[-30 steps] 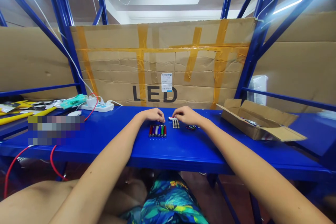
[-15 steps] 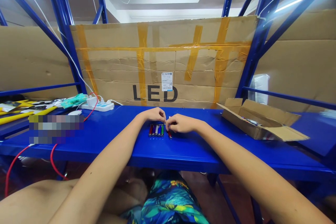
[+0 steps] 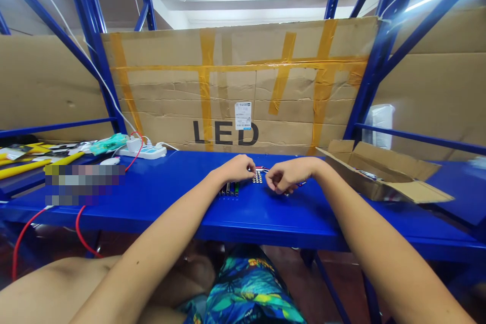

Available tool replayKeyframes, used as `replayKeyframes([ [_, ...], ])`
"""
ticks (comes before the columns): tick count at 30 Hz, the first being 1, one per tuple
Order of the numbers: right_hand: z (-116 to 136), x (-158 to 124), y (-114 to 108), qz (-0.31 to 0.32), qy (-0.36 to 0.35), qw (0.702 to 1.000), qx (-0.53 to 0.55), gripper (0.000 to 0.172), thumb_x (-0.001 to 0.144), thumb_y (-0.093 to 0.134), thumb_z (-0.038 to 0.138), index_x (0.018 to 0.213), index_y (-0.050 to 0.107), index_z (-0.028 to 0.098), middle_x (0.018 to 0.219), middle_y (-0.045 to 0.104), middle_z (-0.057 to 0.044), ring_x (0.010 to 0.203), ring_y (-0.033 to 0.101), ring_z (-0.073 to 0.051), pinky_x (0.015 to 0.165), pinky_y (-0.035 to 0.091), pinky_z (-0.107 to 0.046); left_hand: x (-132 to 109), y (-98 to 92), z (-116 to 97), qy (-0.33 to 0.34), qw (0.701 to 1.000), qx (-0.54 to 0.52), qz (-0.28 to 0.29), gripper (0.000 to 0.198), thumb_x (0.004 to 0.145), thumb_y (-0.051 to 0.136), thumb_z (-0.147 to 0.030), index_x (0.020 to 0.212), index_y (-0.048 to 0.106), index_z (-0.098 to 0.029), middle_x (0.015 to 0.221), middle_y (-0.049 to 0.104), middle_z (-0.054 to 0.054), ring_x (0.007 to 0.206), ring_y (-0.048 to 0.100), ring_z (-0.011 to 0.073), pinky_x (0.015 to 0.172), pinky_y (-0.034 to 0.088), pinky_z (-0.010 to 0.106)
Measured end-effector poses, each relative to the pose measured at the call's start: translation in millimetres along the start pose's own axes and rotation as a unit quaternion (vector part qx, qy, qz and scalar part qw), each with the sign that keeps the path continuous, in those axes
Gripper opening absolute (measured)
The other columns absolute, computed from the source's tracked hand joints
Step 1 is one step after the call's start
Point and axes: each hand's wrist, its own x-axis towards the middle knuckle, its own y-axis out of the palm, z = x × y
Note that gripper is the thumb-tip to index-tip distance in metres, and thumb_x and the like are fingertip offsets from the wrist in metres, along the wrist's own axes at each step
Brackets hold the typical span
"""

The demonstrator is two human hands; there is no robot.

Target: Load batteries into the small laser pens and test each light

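Observation:
My left hand (image 3: 243, 166) is closed in a pinch at the edge of a cluster of small round silver pieces (image 3: 258, 177), like button cells; whatever its fingertips hold is hidden. Under that hand and wrist lies a row of small coloured metal tubes (image 3: 237, 190), partly covered, with a green one at the right end. To the right of the silver pieces my right hand (image 3: 284, 176) is curled shut above the table. A small metallic end shows below its fingers, but its kind is unclear. Behind the silver pieces lie some thin red and white items (image 3: 261, 168).
An open cardboard box (image 3: 364, 190) with metallic items stands on the right of the blue table (image 3: 170, 202). At the left are a power strip (image 3: 152, 153), a teal packet (image 3: 110, 143), yellow-and-black items and a red cable (image 3: 78, 223). A large cardboard sheet (image 3: 170, 96) stands behind.
Both hands have moved to the right and farther apart. The silver pieces now show between them. My left hand now covers more of the tube row; the red tube beside my right hand is no longer plainly visible.

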Motion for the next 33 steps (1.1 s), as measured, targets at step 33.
replayKeyframes([
  [33, -27, 30, -3, -0.34, -0.093, 0.931, 0.095, 0.045, 0.072, 0.063, 0.022, 0.11, 0.039, 0.019, 0.068, 0.056, 0.004, 0.059, 0.054, -0.013, 0.053, 0.042, -0.025, -2, -3.5, 7, -0.012, 0.995, 0.051, 0.086, 0.02, 0.074, 0.063, -0.017, 0.09, 0.076, -0.02, 0.09, 0.075, 0.004, 0.084, 0.065, 0.0177, 0.074, 0.044, 0.024],
])
